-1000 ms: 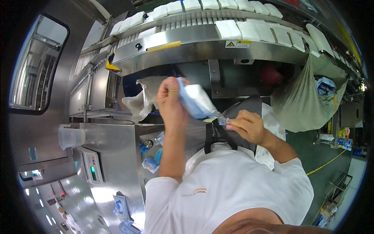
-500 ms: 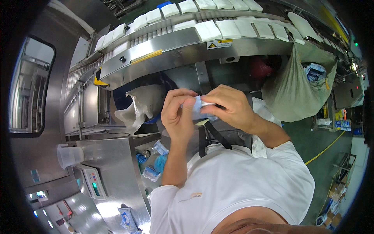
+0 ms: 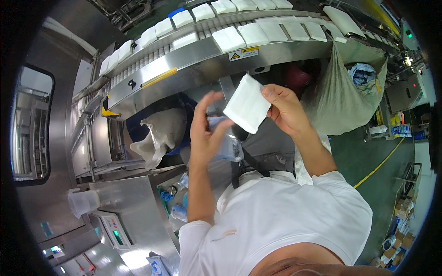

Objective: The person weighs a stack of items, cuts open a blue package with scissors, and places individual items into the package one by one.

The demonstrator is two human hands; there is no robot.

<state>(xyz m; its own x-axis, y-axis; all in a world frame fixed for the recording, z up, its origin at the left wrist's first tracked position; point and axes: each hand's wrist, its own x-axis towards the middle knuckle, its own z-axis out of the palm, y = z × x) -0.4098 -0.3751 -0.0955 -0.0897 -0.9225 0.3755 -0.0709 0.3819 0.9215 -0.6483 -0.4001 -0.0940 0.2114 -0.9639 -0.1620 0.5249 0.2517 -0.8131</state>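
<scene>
- Head view: right hand (image 3: 286,108) pinches a white folded pad (image 3: 247,104) by its right edge.
- Left hand (image 3: 206,131), fingers spread, cradles a clear plastic wrapper (image 3: 226,138) just below the pad.
- Conveyor (image 3: 193,57) carrying white pads runs above both hands.

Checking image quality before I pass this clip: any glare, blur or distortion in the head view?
Head view: strong fisheye bending of the conveyor edges, black vignette at the rim; bright glare on the steel cabinet top; the white pad in the right hand is sharp; the left hand is slightly soft.
</scene>
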